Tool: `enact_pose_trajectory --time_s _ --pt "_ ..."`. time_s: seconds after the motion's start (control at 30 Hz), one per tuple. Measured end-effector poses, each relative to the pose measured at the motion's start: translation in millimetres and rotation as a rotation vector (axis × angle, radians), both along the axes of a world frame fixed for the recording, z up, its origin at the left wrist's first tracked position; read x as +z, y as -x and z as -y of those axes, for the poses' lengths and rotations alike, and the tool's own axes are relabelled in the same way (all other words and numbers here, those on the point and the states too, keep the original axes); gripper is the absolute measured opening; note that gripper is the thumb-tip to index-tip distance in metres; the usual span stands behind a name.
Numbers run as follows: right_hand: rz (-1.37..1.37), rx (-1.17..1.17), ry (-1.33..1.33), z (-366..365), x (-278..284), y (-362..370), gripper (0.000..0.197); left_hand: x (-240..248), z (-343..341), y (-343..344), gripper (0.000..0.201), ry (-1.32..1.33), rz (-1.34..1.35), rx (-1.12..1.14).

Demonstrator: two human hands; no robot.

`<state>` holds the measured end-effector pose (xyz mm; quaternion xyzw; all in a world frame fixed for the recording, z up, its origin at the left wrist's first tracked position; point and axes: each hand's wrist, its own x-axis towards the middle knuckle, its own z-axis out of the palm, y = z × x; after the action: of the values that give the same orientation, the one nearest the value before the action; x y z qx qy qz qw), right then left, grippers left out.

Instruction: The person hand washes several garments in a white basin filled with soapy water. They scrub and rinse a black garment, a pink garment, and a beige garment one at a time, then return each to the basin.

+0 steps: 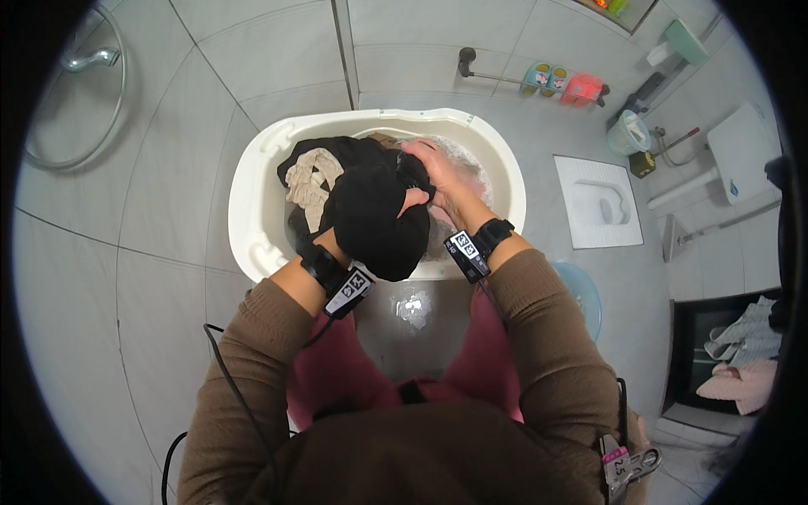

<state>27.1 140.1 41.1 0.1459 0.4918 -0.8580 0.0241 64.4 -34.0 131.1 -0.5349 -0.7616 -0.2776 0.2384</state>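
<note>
A wet black garment point(379, 220) is bunched over the near rim of a white plastic tub point(512, 187). My left hand point(412, 200) reaches into this bundle and grips it; black cloth covers most of the hand, with only a bit of finger showing. From the right, my right hand point(450, 174) bends its fingers over the garment's far right part and holds the dark fabric there. Beside the black cloth, toward the left, lies a crumpled beige cloth point(309, 187). Foamy water point(471, 160) shows along the tub's right side.
Right of the tub, a squat toilet point(572, 198) is set in the grey floor. A blue basin point(581, 290) stands near my right forearm. Slippers point(581, 88) hang on a wall rail. A shower hose point(122, 84) loops at the left. Cables run along my left arm.
</note>
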Motion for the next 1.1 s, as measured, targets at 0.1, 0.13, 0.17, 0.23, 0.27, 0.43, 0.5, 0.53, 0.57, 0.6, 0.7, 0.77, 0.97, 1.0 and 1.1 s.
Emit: enact_pose_trajectory --time_s 0.1,0.13,0.17,0.23,0.27,0.43,0.5,0.53,0.57,0.6,0.7,0.77,0.97,1.0,1.1 --pt "0.009 -0.016 -0.081 1 -15 8 0.033 -16 2 -2 0.019 0.082 0.019 0.002" --pt "0.008 -0.041 -0.140 2 -19 11 0.032 -24 3 -1 0.017 0.095 0.039 -0.026" --pt "0.006 -0.065 -0.198 3 -23 12 0.032 -34 3 0 0.014 0.109 0.060 -0.054" --pt "-0.007 -0.093 -0.216 6 -30 13 0.030 -53 2 13 0.010 0.108 0.123 -0.191" --pt "0.006 -0.093 -0.232 7 -33 13 0.029 -65 1 17 0.011 0.171 0.182 -0.187" --pt "0.083 -0.063 -0.228 6 -52 10 0.022 -103 -3 34 0.019 0.590 0.443 -0.156" --pt "0.156 -0.050 -0.323 4 -64 12 0.028 -110 -1 35 0.019 0.736 0.513 -0.117" --pt "0.164 -0.033 -0.411 4 -71 13 0.032 -112 1 35 0.019 0.774 0.530 -0.101" --pt "0.181 -0.030 -0.490 3 -78 16 0.036 -113 2 34 0.020 0.784 0.535 -0.075" --pt "0.150 -0.025 -0.552 4 -84 17 0.030 -115 5 33 0.020 0.803 0.543 -0.055" --pt "0.127 -0.040 -0.705 7 -97 18 0.020 -119 11 28 0.020 0.816 0.539 0.002" --pt "0.162 -0.031 -0.794 9 -100 13 0.022 -123 12 26 0.021 0.809 0.528 0.043" --pt "0.085 -0.137 -1.134 21 -86 0 0.030 -137 13 27 0.022 0.613 0.366 0.195" --pt "0.068 -0.081 -1.075 21 -79 0 0.039 -140 12 31 0.022 0.522 0.299 0.230" --pt "0.056 0.082 -0.799 20 -57 0 0.061 -154 8 50 0.023 0.262 0.099 0.308"
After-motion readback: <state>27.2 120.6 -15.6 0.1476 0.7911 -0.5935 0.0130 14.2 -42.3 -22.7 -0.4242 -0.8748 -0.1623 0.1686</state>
